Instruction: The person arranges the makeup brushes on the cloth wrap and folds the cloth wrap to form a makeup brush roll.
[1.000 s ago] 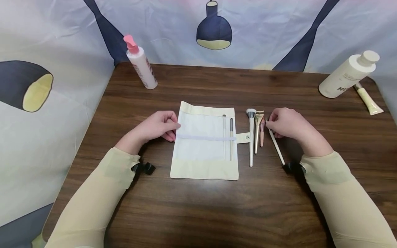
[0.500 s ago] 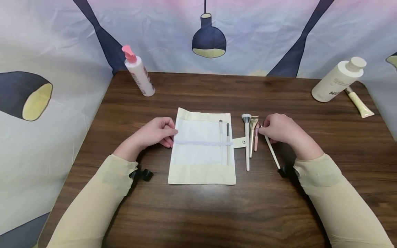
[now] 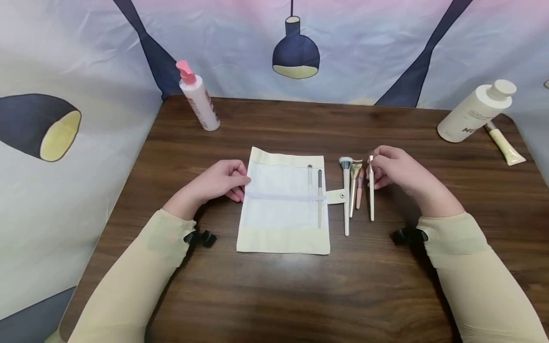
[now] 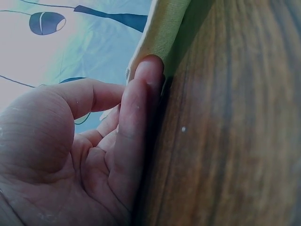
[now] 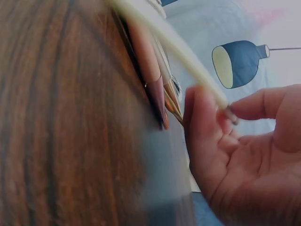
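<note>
A cream fabric brush roll (image 3: 274, 238) lies unfolded on the table, with two slim makeup brushes (image 3: 320, 200) tucked under its elastic band at the right. My left hand (image 3: 223, 180) pinches the roll's left edge between thumb and fingers; the left wrist view shows the cloth edge (image 4: 162, 40) at the fingertips. In my right hand (image 3: 396, 169) a thin white-handled makeup brush (image 3: 371, 200) is pinched near its upper end, its handle pointing toward me. Left of it lie a large fluffy brush (image 3: 346, 200), a gold brush (image 3: 353, 186) and a short pink brush (image 3: 360, 190).
A pink-topped pump bottle (image 3: 199, 102) stands at the back left. At the back right are a large white bottle (image 3: 476, 112) and a cream tube (image 3: 506, 145). The roll's snap tab (image 3: 336, 196) reaches the large brush. A printed curtain (image 3: 240, 52) hangs behind the table.
The brush in my right hand has swung from slanted to nearly straight, its lower end moving left and up off its former spot. My left hand stays on the roll's edge.
</note>
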A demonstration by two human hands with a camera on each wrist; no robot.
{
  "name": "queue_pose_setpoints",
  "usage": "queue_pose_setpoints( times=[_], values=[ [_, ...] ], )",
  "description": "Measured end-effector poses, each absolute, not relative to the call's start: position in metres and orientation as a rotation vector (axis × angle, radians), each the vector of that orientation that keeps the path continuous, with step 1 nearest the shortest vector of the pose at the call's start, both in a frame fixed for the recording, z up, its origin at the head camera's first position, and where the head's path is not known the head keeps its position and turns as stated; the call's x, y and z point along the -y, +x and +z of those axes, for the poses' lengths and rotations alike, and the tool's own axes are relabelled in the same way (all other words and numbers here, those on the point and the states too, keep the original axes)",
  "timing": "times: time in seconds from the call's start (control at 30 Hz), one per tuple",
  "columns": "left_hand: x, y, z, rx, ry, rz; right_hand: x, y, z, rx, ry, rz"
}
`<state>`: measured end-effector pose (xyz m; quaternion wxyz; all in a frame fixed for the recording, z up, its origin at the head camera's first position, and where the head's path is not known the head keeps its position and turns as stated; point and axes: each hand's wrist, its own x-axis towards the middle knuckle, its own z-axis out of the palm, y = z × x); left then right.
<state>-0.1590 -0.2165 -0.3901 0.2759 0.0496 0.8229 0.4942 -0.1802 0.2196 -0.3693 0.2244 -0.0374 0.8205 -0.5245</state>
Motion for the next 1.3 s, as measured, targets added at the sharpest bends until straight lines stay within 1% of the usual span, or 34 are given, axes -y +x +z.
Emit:
queue_pose_setpoints(
  times=[0.23,0.43,0.7,0.9,1.1,1.3],
  values=[
    [0.212,-0.160,-0.394,-2.159,0.150,1.351,-0.220,-0.179,-0.375,-2.106,-0.127,-1.712],
    [0.216,-0.161,-0.392,-2.185,0.160,1.365,-0.195,-0.189,-0.373,-2.001,-0.114,-1.879],
    [0.220,-0.161,-0.393,-2.176,0.156,1.373,-0.143,-0.205,-0.371,-2.030,-0.097,-1.839],
    [0.221,-0.159,-0.392,-2.188,0.151,1.367,-0.115,-0.217,-0.376,-2.079,-0.068,-1.778],
    [0.221,-0.160,-0.392,-2.191,0.157,1.370,-0.099,-0.220,-0.375,-2.116,-0.074,-1.732],
    [0.219,-0.161,-0.388,-2.183,0.150,1.363,-0.095,-0.221,-0.374,-2.113,-0.066,-1.709]
  ],
)
